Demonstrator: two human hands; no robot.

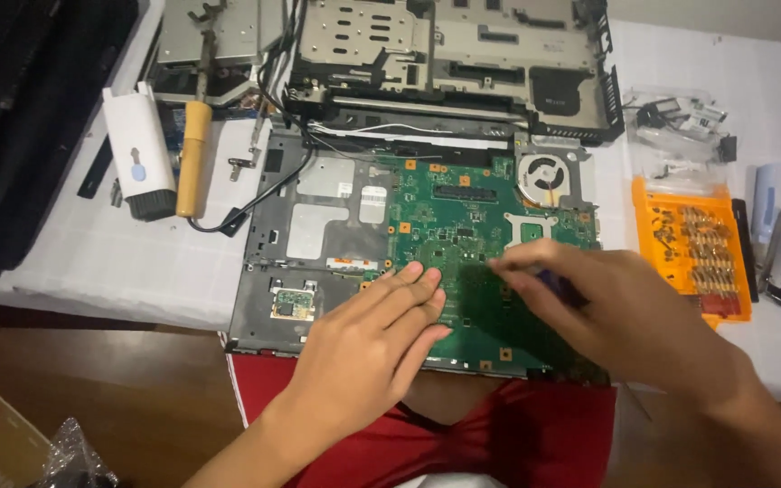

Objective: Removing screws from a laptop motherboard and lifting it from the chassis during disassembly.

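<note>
While the left hand (368, 339) lies flat, fingers spread, on the green motherboard (472, 235), the right hand (607, 312) pinches a dark, slim tool (560, 287), likely a screwdriver; its tip is hidden. Judgement: keep the board pinned, tool square to it. Board sits in the grey laptop base (268, 280), long axis left-right, fan (544, 176) at far right. Orange bit case (693, 248) beyond.
</note>
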